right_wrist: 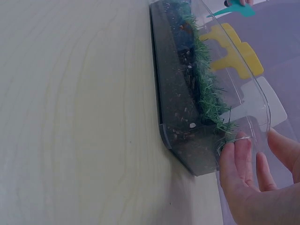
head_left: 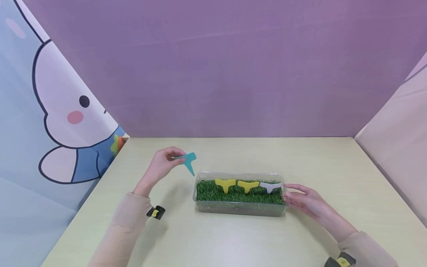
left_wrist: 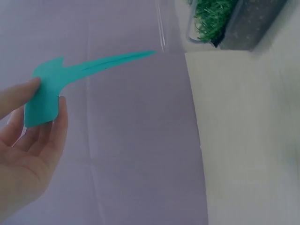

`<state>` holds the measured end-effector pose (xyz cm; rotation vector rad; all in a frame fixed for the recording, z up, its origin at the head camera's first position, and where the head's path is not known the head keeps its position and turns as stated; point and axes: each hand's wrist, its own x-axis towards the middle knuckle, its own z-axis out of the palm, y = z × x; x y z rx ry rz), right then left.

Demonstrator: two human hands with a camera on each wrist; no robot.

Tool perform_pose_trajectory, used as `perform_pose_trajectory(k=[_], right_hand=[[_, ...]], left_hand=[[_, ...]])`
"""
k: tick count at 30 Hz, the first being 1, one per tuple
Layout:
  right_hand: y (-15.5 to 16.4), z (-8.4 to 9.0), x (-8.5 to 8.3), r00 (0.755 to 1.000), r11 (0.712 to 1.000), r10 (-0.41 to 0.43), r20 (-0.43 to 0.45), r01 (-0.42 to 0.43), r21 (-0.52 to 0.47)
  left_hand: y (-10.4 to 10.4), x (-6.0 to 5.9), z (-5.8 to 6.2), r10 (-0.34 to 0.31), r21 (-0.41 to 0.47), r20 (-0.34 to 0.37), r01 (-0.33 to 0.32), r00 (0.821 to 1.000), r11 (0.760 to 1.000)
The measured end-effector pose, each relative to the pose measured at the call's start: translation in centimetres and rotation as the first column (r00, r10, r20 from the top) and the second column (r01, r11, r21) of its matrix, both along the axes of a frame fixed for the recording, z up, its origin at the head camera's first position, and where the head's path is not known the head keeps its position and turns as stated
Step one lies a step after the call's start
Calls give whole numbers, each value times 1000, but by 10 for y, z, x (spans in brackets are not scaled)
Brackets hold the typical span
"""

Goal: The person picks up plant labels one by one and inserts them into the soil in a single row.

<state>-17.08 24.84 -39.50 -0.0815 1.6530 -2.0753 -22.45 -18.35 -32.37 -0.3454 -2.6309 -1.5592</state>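
Teal plant marker held above the left end of the grass box

Teal plant marker (head_left: pixel 190 160) is pinched by its flat head between the thumb and fingertips of the left hand (head_left: pixel 163 163), which is raised above the table (head_left: pixel 333 167) just off the left end of the clear plastic box (head_left: pixel 240 209). In the left wrist view the marker (left_wrist: pixel 70 77) is seen with its broad tag end caught under the thumb and its pointed stake slanting away from the palm toward the box corner (left_wrist: pixel 225 23); the remaining fingers (left_wrist: pixel 58 126) are loosely curved behind the tag. The stake tip is held clear of the grass, apart from the box rim.

The box is rested lengthwise on the pale wooden table and is filled with soil topped by green artificial grass (head_left: pixel 213 191). Three markers are stood upright in the grass in a row: a yellow marker (head_left: pixel 225 184) at the left, a second yellow marker (head_left: pixel 248 185) in the middle, and a white marker (head_left: pixel 271 187) at the right end.

The right end of the box is touched by the right hand (head_left: pixel 305 200), whose fingers are kept nearly straight and laid against the end wall; in the right wrist view the fingertips (right_wrist: pixel 234 150) are pressed on the clear plastic, with nothing gripped
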Motion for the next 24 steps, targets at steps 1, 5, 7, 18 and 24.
perform_pose_trajectory(k=[1,5,7,18,24], right_hand=[[0,0,0,1000,1000,0,1,0,-1],[0,0,0,1000,1000,-2,3,2,0],[0,0,0,1000,1000,-3,2,3,2],[0,1,0,1000,1000,-10,-3,10,25],[1,0,0,1000,999,-10,-2,10,32]], left_hand=[[2,1,1,-3,-1,-7,3,1000,1000],[8,3,3,-21,0,-25,21,999,1000],[11,4,3,-38,4,-19,38,999,999],[23,8,-5,-114,46,48,112,992,993],[27,9,-9,-141,40,73,138,987,990]])
